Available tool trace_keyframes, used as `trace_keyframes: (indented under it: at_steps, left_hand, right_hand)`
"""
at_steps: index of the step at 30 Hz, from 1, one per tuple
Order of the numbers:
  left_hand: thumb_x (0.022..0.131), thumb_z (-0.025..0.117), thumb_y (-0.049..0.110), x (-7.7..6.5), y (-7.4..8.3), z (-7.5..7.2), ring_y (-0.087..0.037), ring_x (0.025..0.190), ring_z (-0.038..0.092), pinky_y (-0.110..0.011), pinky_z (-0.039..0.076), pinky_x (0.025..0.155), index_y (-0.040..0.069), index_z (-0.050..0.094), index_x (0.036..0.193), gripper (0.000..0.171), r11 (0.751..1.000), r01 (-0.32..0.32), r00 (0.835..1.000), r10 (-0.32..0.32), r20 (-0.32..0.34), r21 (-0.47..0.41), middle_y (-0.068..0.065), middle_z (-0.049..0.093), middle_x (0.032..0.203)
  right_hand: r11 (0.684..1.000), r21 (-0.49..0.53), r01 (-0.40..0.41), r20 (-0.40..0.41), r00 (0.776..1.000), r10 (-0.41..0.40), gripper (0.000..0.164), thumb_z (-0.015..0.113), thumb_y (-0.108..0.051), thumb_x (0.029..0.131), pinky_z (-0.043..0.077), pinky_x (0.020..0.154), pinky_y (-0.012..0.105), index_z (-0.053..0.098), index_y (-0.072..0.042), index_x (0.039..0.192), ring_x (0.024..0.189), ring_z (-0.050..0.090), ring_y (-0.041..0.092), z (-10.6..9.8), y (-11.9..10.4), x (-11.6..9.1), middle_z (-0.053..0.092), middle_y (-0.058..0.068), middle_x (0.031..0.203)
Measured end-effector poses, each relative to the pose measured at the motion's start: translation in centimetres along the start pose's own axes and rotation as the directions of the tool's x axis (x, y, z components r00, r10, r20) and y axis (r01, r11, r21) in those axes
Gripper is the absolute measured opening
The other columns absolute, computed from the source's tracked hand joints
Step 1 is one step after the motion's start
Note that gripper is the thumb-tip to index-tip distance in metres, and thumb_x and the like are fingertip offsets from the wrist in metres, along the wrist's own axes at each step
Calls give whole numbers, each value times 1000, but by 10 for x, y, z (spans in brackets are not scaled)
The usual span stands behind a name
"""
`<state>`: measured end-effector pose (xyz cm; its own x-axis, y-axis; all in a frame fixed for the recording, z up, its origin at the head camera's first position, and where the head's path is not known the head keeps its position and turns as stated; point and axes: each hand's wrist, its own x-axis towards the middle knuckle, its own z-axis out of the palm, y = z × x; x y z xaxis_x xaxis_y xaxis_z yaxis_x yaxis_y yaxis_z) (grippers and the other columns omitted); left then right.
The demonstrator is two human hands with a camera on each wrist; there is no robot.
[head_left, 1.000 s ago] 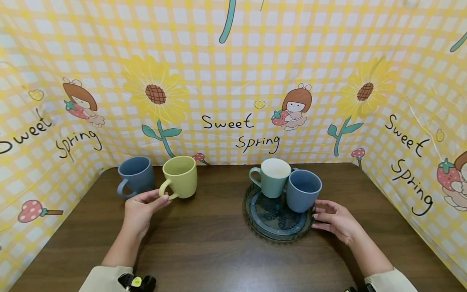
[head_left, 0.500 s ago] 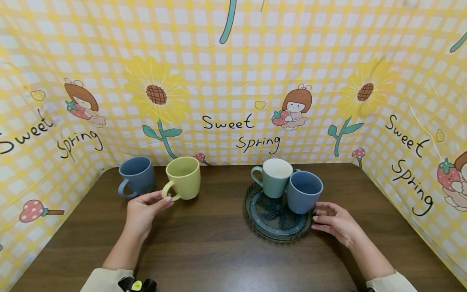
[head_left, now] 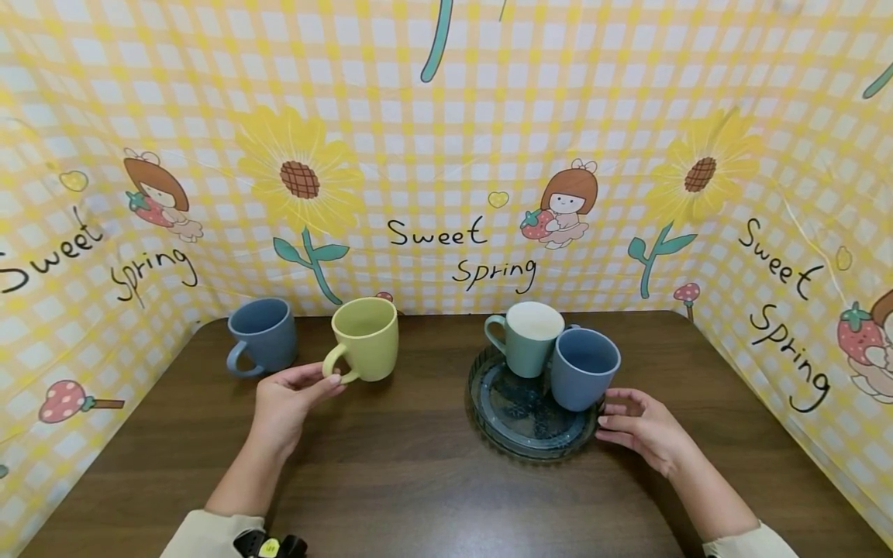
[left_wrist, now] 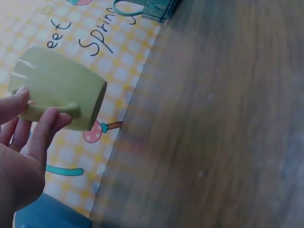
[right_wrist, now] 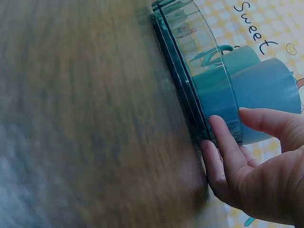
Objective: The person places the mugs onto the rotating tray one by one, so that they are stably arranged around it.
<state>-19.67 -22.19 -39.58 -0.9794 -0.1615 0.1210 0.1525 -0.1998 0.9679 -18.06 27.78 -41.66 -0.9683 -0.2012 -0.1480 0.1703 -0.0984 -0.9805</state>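
Observation:
My left hand (head_left: 291,407) pinches the handle of a yellow-green mug (head_left: 373,341) between thumb and fingers. In the left wrist view the mug's base hangs above the table edge, with patterned cloth showing beneath. At the right, my right hand (head_left: 645,434) holds the side of a round dark clear tray (head_left: 512,438); the right wrist view shows thumb at the rim and fingers low on the outer wall. On that tray stand a teal mug (head_left: 526,353), pale inside, and a blue mug (head_left: 582,372), close together. The blue mug partly hides the teal one.
Another blue mug (head_left: 268,337) stands at the back left of the brown wooden table (head_left: 391,480), left of the yellow-green mug. Yellow checked cloth (head_left: 418,155) with printed flowers and lettering encloses the table at the back and both sides.
My left hand has carried the yellow-green mug to the right, away from the blue mug at the left. My right hand stays at the tray's side.

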Motion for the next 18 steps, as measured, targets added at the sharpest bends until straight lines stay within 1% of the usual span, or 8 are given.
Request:
trace_keyframes:
  at_steps: [4,9,13,15,18]
  left_hand:
    - [80,73,-12,-1,1,5,-17,73,72,-34,59,73,15,77,82,27,1000,-10,1000,10,5,-6,-5,72,78]
    - [79,73,-14,-1,2,10,-18,73,72,-35,60,72,11,77,85,25,999,-24,1000,25,14,-30,-5,71,77]
    - [80,73,-14,-1,1,13,-18,73,72,-35,60,72,11,77,85,26,999,-21,999,21,23,-30,-5,71,77]
    - [80,72,-14,-1,2,14,-18,73,72,-36,60,72,11,77,85,26,1000,-17,1000,18,25,-26,-5,71,77]
    - [79,71,-16,-2,3,17,-18,73,72,-36,60,72,1,75,92,21,999,-20,999,21,25,-32,-5,70,77]
  right_hand:
    - [1000,-2,-2,-7,1000,2,59,60,13,88,56,86,44,24,14,135,89,60,18,1,0,-1,45,16,109]
    - [1000,-14,-6,-16,1000,6,60,61,12,88,56,86,44,25,13,135,90,59,18,2,0,-2,45,16,109]
    - [1000,-15,-21,-27,999,21,60,61,12,87,57,85,44,25,13,136,90,59,17,2,0,-3,45,16,111]
    - [999,-18,-26,-32,999,26,62,61,12,87,57,85,45,24,14,137,91,60,17,2,0,-3,44,18,114]
    - [999,-32,-24,-32,999,23,65,61,10,88,56,85,46,22,14,140,95,59,17,3,-1,-3,41,25,124]
